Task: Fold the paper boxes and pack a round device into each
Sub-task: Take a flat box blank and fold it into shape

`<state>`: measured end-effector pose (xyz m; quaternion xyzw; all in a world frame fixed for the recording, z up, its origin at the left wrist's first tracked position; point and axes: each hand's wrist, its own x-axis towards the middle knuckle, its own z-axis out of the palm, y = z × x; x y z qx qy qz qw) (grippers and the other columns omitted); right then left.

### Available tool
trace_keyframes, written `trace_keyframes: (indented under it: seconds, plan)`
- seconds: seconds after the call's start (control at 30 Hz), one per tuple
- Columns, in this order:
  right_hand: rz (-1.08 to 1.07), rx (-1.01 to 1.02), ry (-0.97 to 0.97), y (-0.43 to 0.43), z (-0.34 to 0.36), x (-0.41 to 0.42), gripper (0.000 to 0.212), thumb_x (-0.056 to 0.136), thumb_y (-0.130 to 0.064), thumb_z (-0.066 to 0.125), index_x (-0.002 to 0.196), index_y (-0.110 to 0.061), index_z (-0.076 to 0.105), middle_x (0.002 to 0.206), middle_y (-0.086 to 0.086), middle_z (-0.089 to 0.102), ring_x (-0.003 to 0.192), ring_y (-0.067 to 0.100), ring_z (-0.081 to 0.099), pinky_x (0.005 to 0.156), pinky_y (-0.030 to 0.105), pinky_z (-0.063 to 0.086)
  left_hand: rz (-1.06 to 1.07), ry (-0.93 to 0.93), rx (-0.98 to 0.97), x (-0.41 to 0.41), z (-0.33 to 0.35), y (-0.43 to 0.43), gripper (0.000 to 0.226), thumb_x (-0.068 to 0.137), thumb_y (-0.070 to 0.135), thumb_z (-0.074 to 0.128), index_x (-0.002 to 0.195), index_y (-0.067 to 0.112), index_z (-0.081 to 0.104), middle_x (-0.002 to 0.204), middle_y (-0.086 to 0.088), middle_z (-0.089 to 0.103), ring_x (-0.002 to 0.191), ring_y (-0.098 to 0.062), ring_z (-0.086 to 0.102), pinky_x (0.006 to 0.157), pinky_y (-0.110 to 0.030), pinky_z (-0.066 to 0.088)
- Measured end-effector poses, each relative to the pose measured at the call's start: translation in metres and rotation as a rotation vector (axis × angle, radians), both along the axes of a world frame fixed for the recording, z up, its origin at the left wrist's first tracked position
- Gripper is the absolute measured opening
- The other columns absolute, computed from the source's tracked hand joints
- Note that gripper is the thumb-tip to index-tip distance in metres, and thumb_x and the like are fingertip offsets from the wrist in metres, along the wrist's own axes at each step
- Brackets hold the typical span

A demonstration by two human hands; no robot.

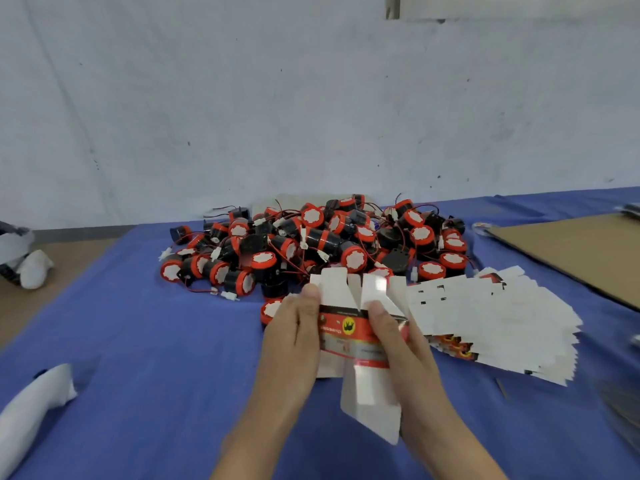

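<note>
Between my two hands I hold an unfolded paper box, red and black print in its middle, white flaps above and below. My left hand grips its left edge with the thumb on the upper flap. My right hand grips its right side, thumb on the printed band. Behind lies a heap of round black-and-red devices with white faces and thin wires. A fanned stack of flat box blanks lies to the right of my hands.
Blue cloth covers the table. A brown cardboard sheet lies at the far right. White cloth bundles sit at the lower left and far left. A grey wall stands behind the table.
</note>
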<state>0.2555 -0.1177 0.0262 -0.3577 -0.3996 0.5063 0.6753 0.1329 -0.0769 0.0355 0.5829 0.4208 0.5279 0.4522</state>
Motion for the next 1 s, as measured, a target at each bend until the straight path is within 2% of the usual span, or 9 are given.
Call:
trace_keyframes:
  seconds: [0.1, 0.2, 0.3, 0.37, 0.47, 0.57, 0.73, 0.93, 1.0]
  plan:
    - [-0.162, 0.133, -0.256, 0.006, -0.003, -0.011, 0.046, 0.083, -0.067, 0.061, 0.127, -0.053, 0.055, 0.119, -0.019, 0.069, 0.103, 0.002, 0.069, 0.072, 0.017, 0.057, -0.087, -0.063, 0.002, -0.003, 0.007, -0.009, 0.045, 0.082, 0.073, 0.032, 0.096, 0.055, 0.071, 0.096, 0.025, 0.073, 0.092, 0.009, 0.067, 0.066, -0.002, 0.047]
    - [-0.223, 0.192, -0.555, 0.006, -0.014, -0.028, 0.041, 0.086, -0.085, 0.028, 0.126, -0.080, 0.031, 0.143, -0.044, 0.031, 0.133, -0.018, 0.034, 0.093, 0.000, 0.037, -0.254, -0.239, -0.116, -0.004, 0.004, -0.018, 0.057, 0.075, 0.070, 0.044, 0.110, 0.034, 0.071, 0.101, 0.005, 0.077, 0.092, -0.009, 0.074, 0.064, -0.015, 0.055]
    - [-0.269, 0.185, -0.740, 0.007, -0.023, -0.036, 0.045, 0.088, -0.084, 0.010, 0.132, -0.082, 0.012, 0.145, -0.053, 0.016, 0.138, -0.025, 0.011, 0.101, -0.003, 0.023, -0.215, -0.335, -0.154, -0.005, -0.005, -0.022, 0.063, 0.070, 0.068, 0.043, 0.114, 0.030, 0.068, 0.098, 0.004, 0.077, 0.087, -0.012, 0.075, 0.057, -0.017, 0.056]
    - [-0.293, 0.221, -0.795, 0.008, -0.027, -0.038, 0.052, 0.089, -0.084, 0.010, 0.140, -0.074, 0.013, 0.149, -0.047, 0.021, 0.143, -0.012, 0.021, 0.112, 0.019, 0.030, -0.120, -0.328, -0.122, -0.009, -0.007, -0.022, 0.065, 0.072, 0.072, 0.038, 0.117, 0.034, 0.067, 0.099, 0.006, 0.077, 0.089, -0.011, 0.074, 0.058, -0.017, 0.056]
    - [-0.325, 0.294, -0.823, 0.007, -0.030, -0.045, 0.048, 0.097, -0.075, 0.021, 0.141, -0.060, 0.030, 0.148, -0.035, 0.038, 0.140, 0.007, 0.040, 0.106, 0.039, 0.045, -0.013, -0.241, -0.038, -0.019, -0.014, -0.018, 0.064, 0.081, 0.073, 0.029, 0.115, 0.036, 0.068, 0.103, 0.006, 0.076, 0.094, -0.010, 0.072, 0.065, -0.014, 0.055]
    - [-0.383, 0.328, -0.836, 0.009, -0.028, -0.048, 0.041, 0.100, -0.069, 0.024, 0.131, -0.051, 0.044, 0.142, -0.034, 0.045, 0.139, 0.006, 0.041, 0.104, 0.034, 0.046, -0.022, -0.199, 0.019, -0.023, -0.016, -0.018, 0.062, 0.083, 0.081, 0.031, 0.118, 0.043, 0.066, 0.108, 0.009, 0.074, 0.102, -0.010, 0.070, 0.072, -0.016, 0.056]
    - [-0.412, 0.328, -0.778, 0.009, -0.027, -0.045, 0.047, 0.100, -0.069, 0.024, 0.121, -0.040, 0.055, 0.139, -0.033, 0.049, 0.136, 0.008, 0.045, 0.101, 0.029, 0.045, -0.039, -0.166, 0.051, -0.021, -0.018, -0.020, 0.095, 0.064, 0.097, 0.039, 0.129, 0.031, 0.061, 0.113, 0.004, 0.073, 0.106, -0.015, 0.069, 0.078, -0.020, 0.057]
    - [-0.462, 0.373, -0.749, 0.006, -0.022, -0.042, 0.041, 0.102, -0.064, 0.023, 0.108, -0.045, 0.058, 0.130, -0.031, 0.056, 0.128, 0.009, 0.053, 0.094, 0.032, 0.049, -0.081, -0.159, 0.045, -0.018, -0.021, -0.027, 0.112, 0.060, 0.099, 0.043, 0.146, 0.027, 0.045, 0.128, -0.002, 0.065, 0.116, -0.023, 0.065, 0.092, -0.039, 0.058]
    - [-0.486, 0.400, -0.768, 0.005, -0.021, -0.041, 0.037, 0.104, -0.062, 0.023, 0.107, -0.049, 0.057, 0.128, -0.031, 0.056, 0.126, 0.008, 0.054, 0.092, 0.029, 0.048, -0.102, -0.184, 0.033, -0.016, -0.020, -0.029, 0.111, 0.059, 0.098, 0.047, 0.148, 0.032, 0.041, 0.131, 0.002, 0.064, 0.120, -0.020, 0.063, 0.093, -0.036, 0.057]
